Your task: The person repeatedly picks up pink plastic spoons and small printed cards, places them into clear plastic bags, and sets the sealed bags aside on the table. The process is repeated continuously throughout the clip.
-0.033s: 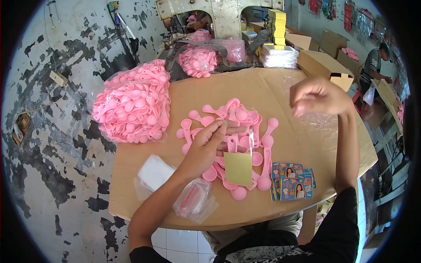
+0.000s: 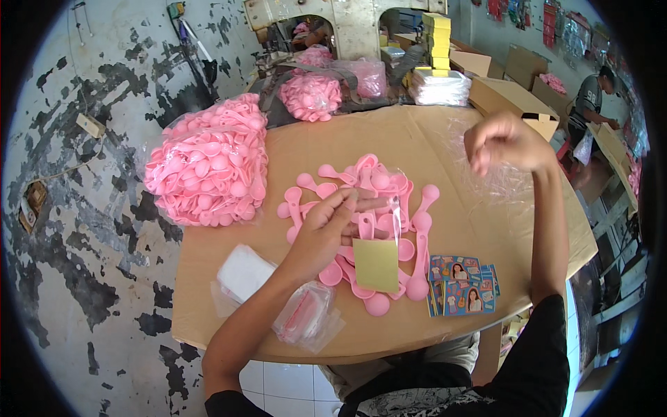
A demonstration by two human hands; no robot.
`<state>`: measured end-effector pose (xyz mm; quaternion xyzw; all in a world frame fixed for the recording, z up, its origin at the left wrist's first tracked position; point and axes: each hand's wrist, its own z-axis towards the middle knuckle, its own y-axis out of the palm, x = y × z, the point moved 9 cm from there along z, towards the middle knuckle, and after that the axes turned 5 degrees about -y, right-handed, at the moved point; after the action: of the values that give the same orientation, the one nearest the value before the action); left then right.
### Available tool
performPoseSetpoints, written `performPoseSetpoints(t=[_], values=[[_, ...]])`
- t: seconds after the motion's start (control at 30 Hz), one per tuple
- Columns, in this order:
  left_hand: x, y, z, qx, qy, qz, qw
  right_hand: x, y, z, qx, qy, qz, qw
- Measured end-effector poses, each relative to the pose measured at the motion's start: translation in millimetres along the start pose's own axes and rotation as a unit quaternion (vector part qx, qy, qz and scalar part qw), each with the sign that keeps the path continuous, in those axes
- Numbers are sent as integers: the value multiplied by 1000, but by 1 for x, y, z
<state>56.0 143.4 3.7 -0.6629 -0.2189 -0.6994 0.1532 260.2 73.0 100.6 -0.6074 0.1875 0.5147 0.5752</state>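
Observation:
My left hand (image 2: pixel 321 236) is closed over the middle of the table, pinching a small clear plastic bag (image 2: pixel 397 217). Inside the bag are a plain yellow-green card (image 2: pixel 376 265) and a pink measuring spoon (image 2: pixel 366 226). Beneath it spreads a loose pile of pink spoons (image 2: pixel 377 304). My right hand (image 2: pixel 508 142) is raised at the right with its fingers curled together; whatever they may hold does not show. Below that hand, thin clear plastic strips (image 2: pixel 490 184) lie on the table. Printed blue cards (image 2: pixel 464 286) lie stacked right of the spoons.
A big clear bag of pink spoons (image 2: pixel 206 163) stands at the left, with a smaller one (image 2: pixel 310 97) at the back. Small clear bags (image 2: pixel 304 316) and a white stack (image 2: pixel 244 273) lie near my left forearm. Cardboard boxes (image 2: pixel 511 101) and another person (image 2: pixel 590 104) are at the far right.
The right hand's fingers have shifted slightly, and the hand sits a little higher. The left hand keeps its hold on the bag. The whole view has moved slightly.

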Motion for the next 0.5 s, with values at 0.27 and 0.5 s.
performPoseSetpoints(t=[0.27, 0.5], values=[[-18, 2, 10, 18, -52, -31, 998, 57, -115, -42, 369, 66, -344, 861], [-28, 0, 8, -5, -81, -23, 996, 36, -35, -17, 80, 85, -50, 992]])
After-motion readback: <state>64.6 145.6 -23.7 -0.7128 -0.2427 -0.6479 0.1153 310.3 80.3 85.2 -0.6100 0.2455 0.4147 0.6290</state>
